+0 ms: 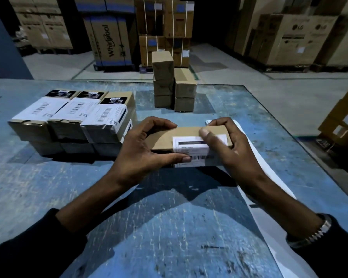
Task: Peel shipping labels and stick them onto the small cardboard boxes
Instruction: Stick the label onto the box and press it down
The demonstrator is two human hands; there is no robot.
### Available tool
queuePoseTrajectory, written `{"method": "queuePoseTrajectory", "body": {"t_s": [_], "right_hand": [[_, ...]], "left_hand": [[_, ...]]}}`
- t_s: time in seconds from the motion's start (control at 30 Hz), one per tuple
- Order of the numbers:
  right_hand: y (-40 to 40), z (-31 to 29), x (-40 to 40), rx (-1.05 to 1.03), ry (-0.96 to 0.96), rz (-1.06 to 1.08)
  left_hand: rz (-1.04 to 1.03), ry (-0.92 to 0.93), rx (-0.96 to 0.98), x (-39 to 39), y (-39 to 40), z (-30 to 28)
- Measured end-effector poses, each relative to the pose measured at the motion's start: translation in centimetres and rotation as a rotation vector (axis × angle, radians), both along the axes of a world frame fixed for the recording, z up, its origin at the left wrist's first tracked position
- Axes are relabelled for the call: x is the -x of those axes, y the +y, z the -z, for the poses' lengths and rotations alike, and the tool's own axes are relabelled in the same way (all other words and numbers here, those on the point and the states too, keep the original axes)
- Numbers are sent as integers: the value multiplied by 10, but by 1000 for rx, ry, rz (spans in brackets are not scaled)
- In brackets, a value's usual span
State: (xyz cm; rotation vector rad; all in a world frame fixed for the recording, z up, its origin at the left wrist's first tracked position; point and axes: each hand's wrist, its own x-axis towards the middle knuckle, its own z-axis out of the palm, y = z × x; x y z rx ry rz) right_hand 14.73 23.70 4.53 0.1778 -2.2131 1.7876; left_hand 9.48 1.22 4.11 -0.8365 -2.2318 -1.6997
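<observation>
Hands both grip small box (165, 138): left hand (141, 151) curled round its left end, right hand (227, 145) covering label (191, 149); print unreadable.

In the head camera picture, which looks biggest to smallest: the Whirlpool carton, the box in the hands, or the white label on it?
1. Tall brown Whirlpool cardboard carton, though it stands far back, so truly much bigger.
2. Small brown cardboard box held by both hands.
3. White barcode shipping label on that box.
</observation>
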Motion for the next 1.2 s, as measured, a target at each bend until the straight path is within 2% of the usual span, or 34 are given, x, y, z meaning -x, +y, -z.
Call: {"method": "queuePoseTrajectory", "body": {"t_s": [0.07,0.17,0.37,0.53,0.7,0.77,0.8,0.87,1.0,1.2], "right_hand": [[1,-2,2,-63,5,33],[5,-2,4,-114,-21,55],[3,-2,3,-54,-17,25],[5,3,6,-147,11,61],[6,-2,5,-39,-58,143],[3,-6,5,65,-132,91],[2,-6,4,46,-140,62],[-1,-4,4,-55,-116,46],[1,3,8,-147,-9,147],[4,4,10,-18,49,230]], "left_hand": [[-43,36,0,-2,4,3],[-56,-10,-6,-2,9,8],[-47,-54,-21,-1,7,7],[-37,-54,3,-1,6,6],[-32,-6,33,-2,8,7],[-36,4,38,-1,7,8],[-40,10,42,-1,6,8],[-43,16,51,-1,5,8],[-67,39,50,-2,10,10],[-224,-25,35,-21,25,13]]}}
